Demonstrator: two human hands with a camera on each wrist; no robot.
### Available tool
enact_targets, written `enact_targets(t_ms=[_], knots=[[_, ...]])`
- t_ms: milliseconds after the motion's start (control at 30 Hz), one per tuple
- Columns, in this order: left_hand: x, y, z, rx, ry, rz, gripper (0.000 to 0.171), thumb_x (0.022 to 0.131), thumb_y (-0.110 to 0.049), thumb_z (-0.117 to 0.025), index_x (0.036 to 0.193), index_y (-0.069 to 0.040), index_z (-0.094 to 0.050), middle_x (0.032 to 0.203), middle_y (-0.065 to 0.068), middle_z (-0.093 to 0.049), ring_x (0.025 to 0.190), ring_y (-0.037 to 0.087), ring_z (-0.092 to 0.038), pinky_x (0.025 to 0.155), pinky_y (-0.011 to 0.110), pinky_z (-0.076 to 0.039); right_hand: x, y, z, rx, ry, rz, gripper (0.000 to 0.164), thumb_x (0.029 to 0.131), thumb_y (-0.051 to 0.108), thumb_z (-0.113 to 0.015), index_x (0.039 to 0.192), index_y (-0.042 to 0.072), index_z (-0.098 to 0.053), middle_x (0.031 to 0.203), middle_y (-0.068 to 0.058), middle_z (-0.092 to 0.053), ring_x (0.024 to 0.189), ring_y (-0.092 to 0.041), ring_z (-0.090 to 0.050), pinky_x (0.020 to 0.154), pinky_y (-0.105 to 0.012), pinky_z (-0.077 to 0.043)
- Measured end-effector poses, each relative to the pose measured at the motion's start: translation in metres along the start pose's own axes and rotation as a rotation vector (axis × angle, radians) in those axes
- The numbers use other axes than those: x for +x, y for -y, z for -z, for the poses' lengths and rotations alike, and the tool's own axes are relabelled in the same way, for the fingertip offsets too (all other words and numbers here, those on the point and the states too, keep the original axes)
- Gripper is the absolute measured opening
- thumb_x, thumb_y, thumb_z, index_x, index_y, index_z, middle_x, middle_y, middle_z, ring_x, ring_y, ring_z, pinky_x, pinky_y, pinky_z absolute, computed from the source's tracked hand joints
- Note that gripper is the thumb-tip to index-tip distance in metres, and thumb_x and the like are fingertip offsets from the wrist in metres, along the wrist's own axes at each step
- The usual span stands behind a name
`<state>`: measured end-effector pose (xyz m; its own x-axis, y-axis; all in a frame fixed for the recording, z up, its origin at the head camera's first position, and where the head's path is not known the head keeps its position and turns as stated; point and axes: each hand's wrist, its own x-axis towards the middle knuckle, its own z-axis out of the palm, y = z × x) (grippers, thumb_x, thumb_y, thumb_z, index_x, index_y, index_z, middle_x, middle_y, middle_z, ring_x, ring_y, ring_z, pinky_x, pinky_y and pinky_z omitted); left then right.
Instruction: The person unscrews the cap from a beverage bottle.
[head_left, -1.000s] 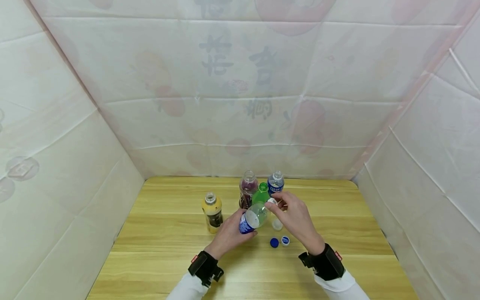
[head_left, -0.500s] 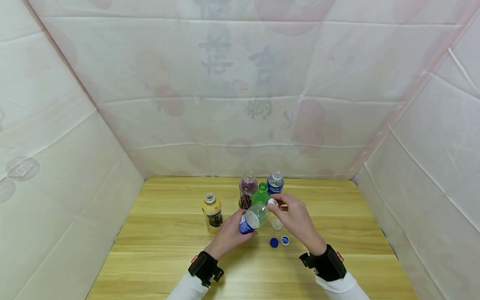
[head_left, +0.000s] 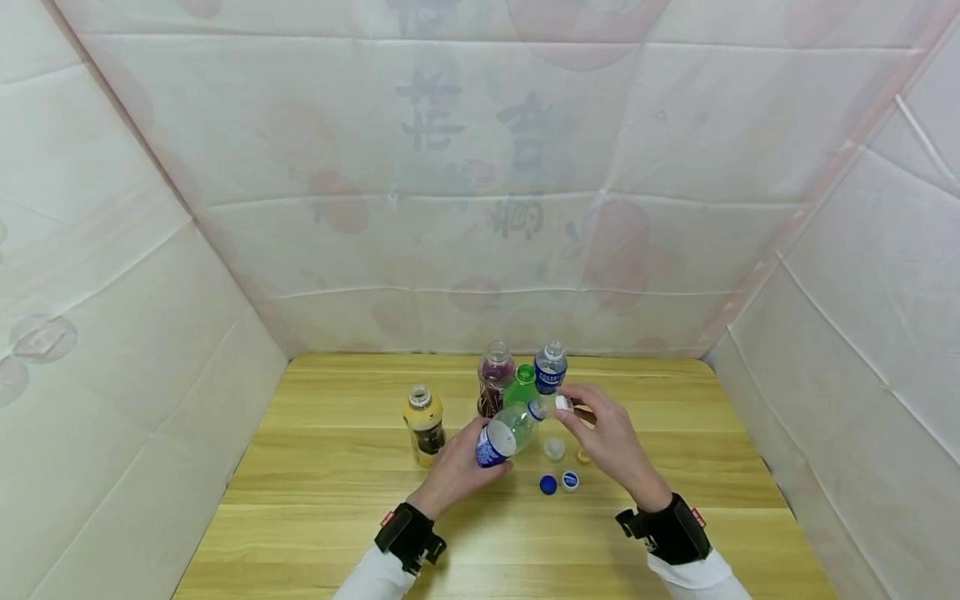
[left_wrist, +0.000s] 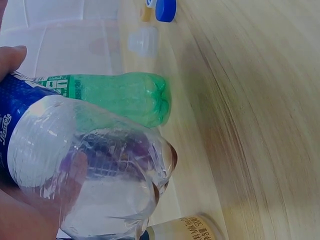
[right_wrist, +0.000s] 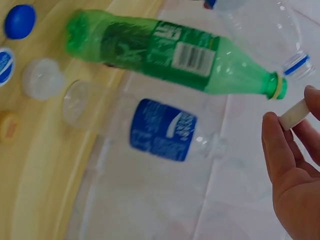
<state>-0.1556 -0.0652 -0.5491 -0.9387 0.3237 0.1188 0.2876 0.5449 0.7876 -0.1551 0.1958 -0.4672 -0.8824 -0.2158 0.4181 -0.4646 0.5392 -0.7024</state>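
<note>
My left hand (head_left: 461, 462) grips a clear plastic bottle (head_left: 517, 427) with a blue label, tilted with its neck toward the right. Its mouth is uncapped, with a blue ring round the neck. Dark drops of liquid show in its base in the left wrist view. Between thumb and fingers my right hand (head_left: 603, 429) pinches a white bottle cap (head_left: 564, 403), just right of that mouth and apart from it. Behind the held bottle stands an uncapped green bottle (right_wrist: 185, 55), and near the right fingertips a clear bottle with a blue label (head_left: 551, 371).
A yellow-labelled bottle (head_left: 424, 425) stands left of my left hand; a purple-labelled bottle (head_left: 496, 379) is at the back. On the wooden table (head_left: 315, 500) lie a translucent cap (head_left: 554, 449), a blue cap (head_left: 548, 484), a white-and-blue cap (head_left: 570, 481) and a yellow cap (head_left: 583, 457).
The white cap has come off the bottle's mouth and moved right in my right hand. The blue neck ring and the yellow cap now show. My left hand has hardly moved.
</note>
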Motion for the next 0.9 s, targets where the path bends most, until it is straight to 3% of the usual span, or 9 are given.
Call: enact_targets(t_ms=[367,633,900], knots=[[-0.001,0.001,0.002,-0.017,0.004,0.005,0.073,0.081,-0.036,-0.088,0.137,-0.006,-0.054,0.126,0.014,-0.067,0.111,0.031,-0.066,0.091,0.051,-0.057,-0.018,-0.036,0.011,-0.11,-0.013,-0.061,0.03,0.093,0.006,-0.077,0.12,-0.003,-0.07,0.112,-0.013,-0.07,0.099,-0.029,-0.069,0.083,-0.041,-0.062],[-0.001,0.003,0.003,-0.013,0.011,0.005,0.073,0.081,-0.037,-0.088,0.137,-0.006,-0.054,0.126,0.014,-0.067,0.111,0.03,-0.067,0.091,0.05,-0.057,-0.032,-0.065,0.008,-0.205,0.046,-0.164,0.029,0.09,0.012,-0.081,0.115,-0.002,-0.073,0.1,-0.007,-0.07,0.091,-0.022,-0.068,0.08,-0.037,-0.063],[-0.002,0.002,0.004,-0.024,0.015,0.013,0.073,0.081,-0.037,-0.088,0.137,-0.006,-0.053,0.126,0.014,-0.067,0.111,0.031,-0.066,0.091,0.051,-0.057,-0.04,-0.095,0.004,-0.309,0.091,-0.161,0.031,0.086,0.003,-0.083,0.114,-0.003,-0.072,0.101,-0.01,-0.068,0.089,-0.021,-0.064,0.077,-0.04,-0.06]])
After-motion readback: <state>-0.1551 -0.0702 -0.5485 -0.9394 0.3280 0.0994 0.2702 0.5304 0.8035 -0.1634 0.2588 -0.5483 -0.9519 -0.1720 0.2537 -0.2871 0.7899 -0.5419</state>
